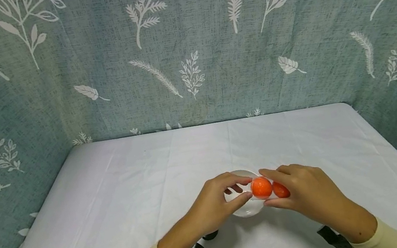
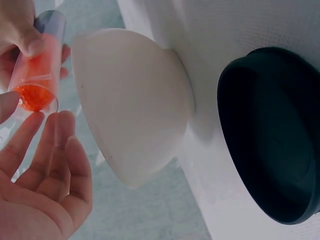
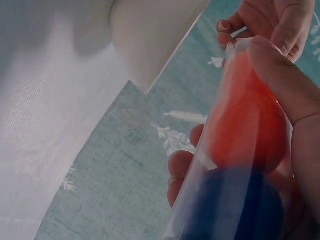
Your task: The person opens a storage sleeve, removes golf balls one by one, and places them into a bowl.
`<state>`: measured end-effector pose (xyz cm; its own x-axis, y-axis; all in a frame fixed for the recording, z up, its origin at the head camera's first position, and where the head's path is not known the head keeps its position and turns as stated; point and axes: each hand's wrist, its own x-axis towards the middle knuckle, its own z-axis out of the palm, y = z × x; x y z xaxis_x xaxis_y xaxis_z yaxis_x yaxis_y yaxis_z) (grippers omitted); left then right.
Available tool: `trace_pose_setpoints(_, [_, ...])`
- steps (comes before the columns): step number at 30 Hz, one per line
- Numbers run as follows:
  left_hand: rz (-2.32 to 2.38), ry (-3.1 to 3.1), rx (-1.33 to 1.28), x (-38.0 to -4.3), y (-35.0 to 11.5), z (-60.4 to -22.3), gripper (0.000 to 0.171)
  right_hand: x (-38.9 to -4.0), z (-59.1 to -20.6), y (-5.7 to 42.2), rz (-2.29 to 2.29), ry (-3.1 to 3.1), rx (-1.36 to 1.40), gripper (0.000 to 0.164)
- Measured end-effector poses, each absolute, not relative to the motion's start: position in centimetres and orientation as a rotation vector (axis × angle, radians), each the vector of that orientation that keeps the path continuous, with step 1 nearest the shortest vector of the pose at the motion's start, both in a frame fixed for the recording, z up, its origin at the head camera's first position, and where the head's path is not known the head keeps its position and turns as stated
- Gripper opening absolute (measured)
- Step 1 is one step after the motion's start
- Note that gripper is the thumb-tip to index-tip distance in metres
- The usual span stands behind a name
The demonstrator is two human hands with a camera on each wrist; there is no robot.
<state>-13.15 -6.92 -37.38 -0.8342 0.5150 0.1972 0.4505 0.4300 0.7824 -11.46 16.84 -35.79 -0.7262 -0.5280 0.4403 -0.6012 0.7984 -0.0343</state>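
My right hand [image 1: 305, 187] grips a clear tube [image 3: 220, 135] held over a white bowl [image 2: 130, 105]. Through its wall show a blue ball [image 3: 232, 202] and an orange ball [image 3: 250, 132]. At the end facing my left hand sits another orange ball [image 1: 261, 187], beside a second one [image 1: 281, 189] partly covered by my right fingers. My left hand [image 1: 216, 200] is at that end, its thumb and fingertips by the near side of the orange ball, not wrapped round it. Whether they touch the ball or the tube's rim cannot be made out.
A dark round dish [image 2: 270, 135] sits on the white tablecloth [image 1: 137, 205] near the white bowl, mostly behind my left arm in the head view. Patterned green curtains [image 1: 186, 55] stand at the back and both sides.
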Motion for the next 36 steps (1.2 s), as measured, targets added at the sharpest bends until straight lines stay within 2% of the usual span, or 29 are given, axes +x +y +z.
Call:
trace_pose_setpoints(21, [1.461,2.552,0.969,-13.24,-6.78,-37.67,0.033,-11.82,-35.68,17.04,0.183,-2.454,0.843,0.068])
trace_pose_setpoints(36, [1.457,2.587,0.906,-13.17,-6.77,-37.71,0.030,-11.89,-35.75,17.15,0.197,-2.417,0.850,0.070])
